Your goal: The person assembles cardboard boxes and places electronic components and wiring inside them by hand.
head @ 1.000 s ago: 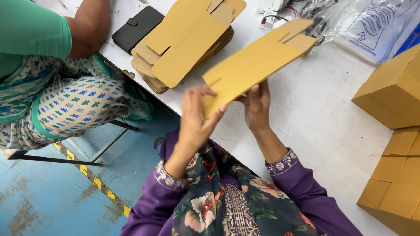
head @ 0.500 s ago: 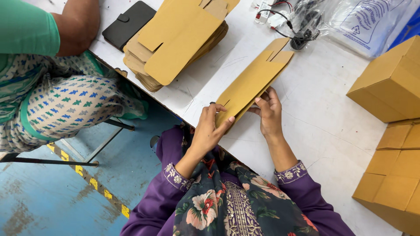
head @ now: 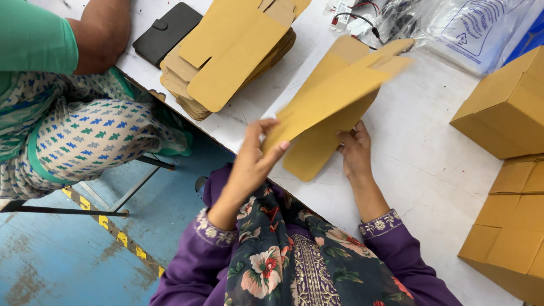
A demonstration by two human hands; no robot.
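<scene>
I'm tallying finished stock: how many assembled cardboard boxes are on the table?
3 at least, all at the right edge: one closed box at upper right, and two more below it, cut off by the frame. More may lie out of view.

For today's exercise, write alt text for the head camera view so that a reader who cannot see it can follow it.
A person's left hand and right hand hold a flat folded cardboard box blank over a white table. A stack of similar blanks lies beyond it, assembled cardboard boxes stand at right, and another person sits at left.
</scene>
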